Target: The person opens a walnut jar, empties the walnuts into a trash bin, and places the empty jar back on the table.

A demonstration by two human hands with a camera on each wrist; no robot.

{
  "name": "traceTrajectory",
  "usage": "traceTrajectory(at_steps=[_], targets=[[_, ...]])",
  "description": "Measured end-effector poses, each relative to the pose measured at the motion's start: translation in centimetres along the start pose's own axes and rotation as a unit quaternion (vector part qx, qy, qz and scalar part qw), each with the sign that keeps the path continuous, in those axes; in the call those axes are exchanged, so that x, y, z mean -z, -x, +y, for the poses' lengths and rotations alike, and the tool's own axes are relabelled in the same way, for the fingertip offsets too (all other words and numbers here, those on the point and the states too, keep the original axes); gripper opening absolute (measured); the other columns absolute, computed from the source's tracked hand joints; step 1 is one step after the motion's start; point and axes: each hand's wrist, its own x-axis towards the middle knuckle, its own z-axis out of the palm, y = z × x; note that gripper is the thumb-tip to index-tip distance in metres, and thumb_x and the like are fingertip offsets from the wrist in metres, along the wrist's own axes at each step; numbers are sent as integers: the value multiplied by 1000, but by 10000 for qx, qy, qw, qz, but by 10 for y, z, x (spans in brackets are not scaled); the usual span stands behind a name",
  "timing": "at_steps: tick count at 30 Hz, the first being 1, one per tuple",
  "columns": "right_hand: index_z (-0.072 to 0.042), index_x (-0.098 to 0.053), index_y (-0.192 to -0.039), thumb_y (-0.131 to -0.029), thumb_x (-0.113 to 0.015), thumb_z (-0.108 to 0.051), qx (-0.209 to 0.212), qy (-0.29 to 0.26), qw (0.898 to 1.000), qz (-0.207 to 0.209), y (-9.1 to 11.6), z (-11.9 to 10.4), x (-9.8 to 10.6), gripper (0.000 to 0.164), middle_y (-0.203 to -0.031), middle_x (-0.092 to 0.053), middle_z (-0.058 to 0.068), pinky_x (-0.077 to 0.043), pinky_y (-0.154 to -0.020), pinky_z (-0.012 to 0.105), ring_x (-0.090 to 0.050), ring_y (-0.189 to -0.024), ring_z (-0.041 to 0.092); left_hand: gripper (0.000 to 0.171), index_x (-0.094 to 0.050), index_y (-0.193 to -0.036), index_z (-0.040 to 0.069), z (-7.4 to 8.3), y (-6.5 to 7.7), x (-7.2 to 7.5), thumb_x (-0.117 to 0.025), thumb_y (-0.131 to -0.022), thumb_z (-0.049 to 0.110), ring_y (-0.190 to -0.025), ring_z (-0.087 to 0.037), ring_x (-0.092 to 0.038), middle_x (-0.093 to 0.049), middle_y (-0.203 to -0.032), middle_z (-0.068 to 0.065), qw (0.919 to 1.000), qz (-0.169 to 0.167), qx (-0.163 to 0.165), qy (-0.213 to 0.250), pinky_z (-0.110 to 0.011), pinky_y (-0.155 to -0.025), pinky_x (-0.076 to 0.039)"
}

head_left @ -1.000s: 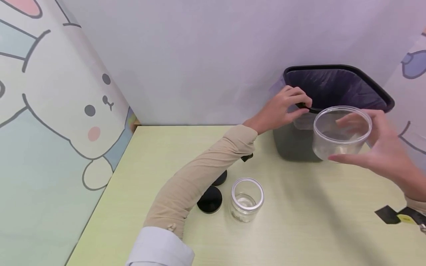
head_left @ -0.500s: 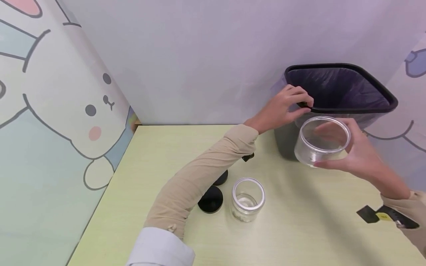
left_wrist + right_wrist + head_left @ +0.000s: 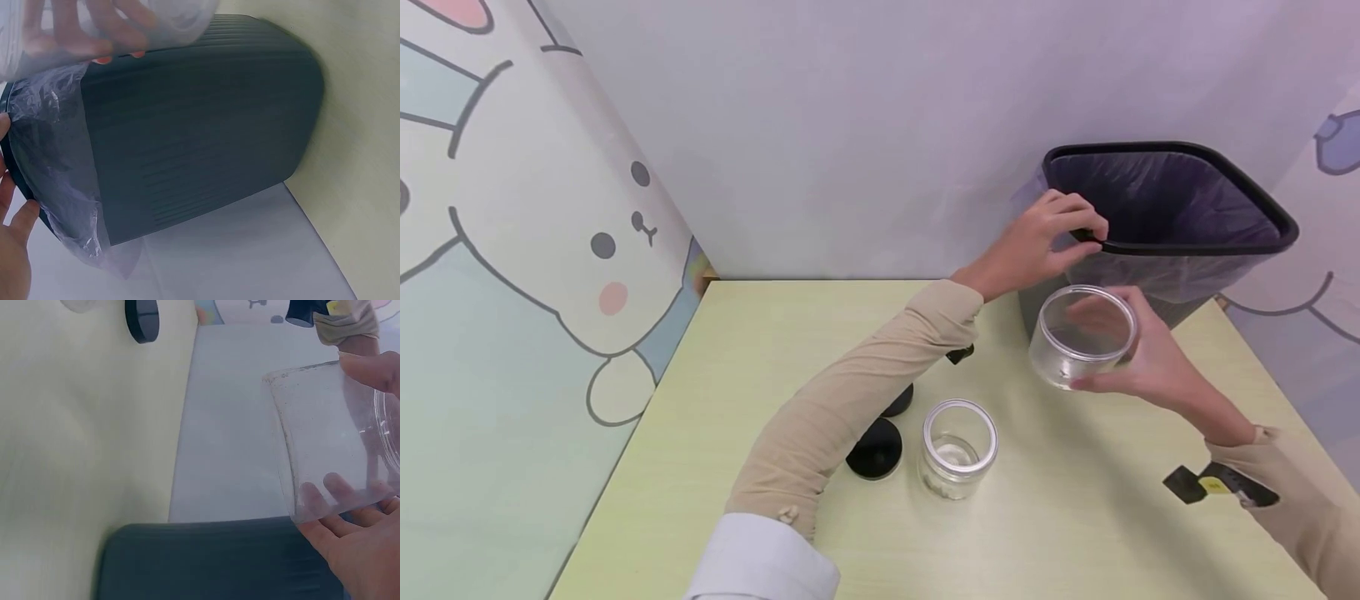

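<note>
My left hand (image 3: 1060, 229) pinches the black rim (image 3: 15, 165) of a dark trash bin (image 3: 206, 125) lined with a thin plastic bag (image 3: 59, 162). In front of the bin my right hand (image 3: 1146, 358) grips a clear plastic jar (image 3: 1078, 337) by its side, thumb on the near side and fingers on the far side. The jar is lidless, mouth up and slightly tilted, raised above the table. Through its wall in the right wrist view no contents show. A second clear jar (image 3: 957, 450) stands lidless on the table with a little pale matter near its bottom.
Two round black lids, the nearer lid (image 3: 875, 450) in full and the farther lid (image 3: 898, 402) partly behind my left sleeve, lie left of the standing jar. The pale table (image 3: 760, 333) meets a plain wall (image 3: 820, 142) behind it.
My right hand has carried the jar left and down, from beside the bin's rim to lower in front of the bin. My left hand has stayed on the rim.
</note>
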Motion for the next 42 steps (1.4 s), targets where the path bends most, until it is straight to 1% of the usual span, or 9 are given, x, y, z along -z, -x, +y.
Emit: traceTrajectory(at_steps=[3,10,14,18,23,26,30,37,42], targets=[[10,-38,-130,-44,-91,22,-42,2,10000,-44,-2,3,-7,102,-122,-63,9,-45,-97,18,-64,-113,7,12,-74,-106,8,0,0,1,-71,-97,16,-113,-17,-51,-66,-110,-1,10000,-1,1,30,-14,-104,-30],[8,-40,-130,-46,-91,21,-236,-312,9992,30,-3,8,-22,99,-121,-65,9,-44,-98,18,-64,-113,8,12,-74,-106,8,1,0,2,-70,-97,16,-111,-16,-51,-66,-110,0,10000,-19,13,40,-14,-104,-30],[5,-42,-131,-47,-94,14,-342,-139,9993,54,-3,13,-29,99,-121,-65,7,-41,-97,16,-62,-111,7,13,-74,-107,7,1,1,1,-71,-97,16,-112,-17,-51,-66,-110,-1,10000,-16,13,49,-14,-103,-30],[1,-44,-133,-49,-97,7,-505,90,9987,38,-4,19,-35,99,-122,-64,7,-39,-93,16,-58,-108,9,13,-74,-106,7,0,1,2,-71,-97,16,-112,-16,-51,-66,-110,-1,10000,-7,21,75,-14,-104,-30],[-1,-44,-135,-53,-97,4,-714,-7,9974,-56,-4,29,-45,98,-126,-60,9,-41,-92,17,-57,-108,12,12,-74,-106,8,0,1,2,-71,-97,16,-112,-15,-51,-66,-110,0,9999,-19,36,111,-14,-105,-29],[0,-43,-134,-54,-97,4,-767,-174,9969,-97,-4,36,-53,96,-128,-60,13,-43,-93,19,-58,-110,15,12,-74,-106,9,1,1,2,-70,-98,16,-112,-15,-52,-66,-110,0,9999,-33,42,125,-14,-105,-28],[1,-43,-132,-55,-97,5,-767,-296,9966,-108,-5,45,-63,94,-126,-61,17,-43,-96,21,-59,-111,19,11,-74,-106,9,2,1,2,-70,-98,16,-112,-14,-52,-66,-110,0,9999,-48,59,145,-14,-105,-28],[2,-43,-131,-56,-97,3,-758,-449,9959,-224,-4,57,-78,92,-126,-61,20,-45,-94,26,-59,-111,29,11,-74,-106,9,2,0,2,-70,-98,16,-111,-13,-52,-66,-109,1,9998,-63,86,161,-14,-105,-28],[2,-43,-130,-58,-96,2,-781,-527,9950,-343,-2,63,-89,90,-127,-60,21,-48,-94,32,-59,-114,36,11,-74,-105,9,0,1,1,-70,-97,15,-110,-13,-52,-66,-108,1,9998,-28,103,181,-13,-104,-28]])
